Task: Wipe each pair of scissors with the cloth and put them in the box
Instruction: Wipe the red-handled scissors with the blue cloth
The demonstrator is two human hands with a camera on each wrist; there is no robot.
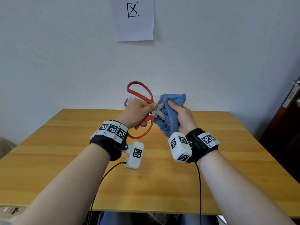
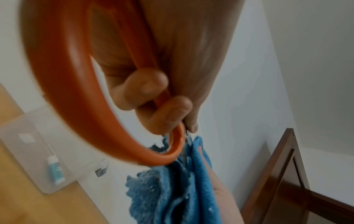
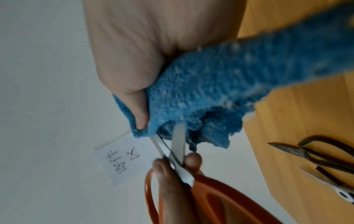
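My left hand (image 1: 138, 113) grips orange-handled scissors (image 1: 142, 101) near the pivot, held up above the wooden table (image 1: 65, 159). The blades are slightly parted and their tips go into a blue cloth (image 1: 172, 111), which my right hand (image 1: 183, 116) clutches around them. In the right wrist view the steel blades (image 3: 178, 144) vanish into the blue cloth (image 3: 210, 91), with the orange-handled scissors (image 3: 220, 201) below. The left wrist view shows the orange handle loop (image 2: 76, 106) up close, and a clear plastic box (image 2: 30, 144) on the table by the wall.
Two more pairs of scissors lie on the table in the right wrist view: a dark metal pair (image 3: 316, 153) and another (image 3: 325, 183) beside it. A small tube (image 2: 55, 171) sits in the clear box. A paper sign (image 1: 133, 18) hangs on the wall. A brown door (image 1: 289, 127) stands right.
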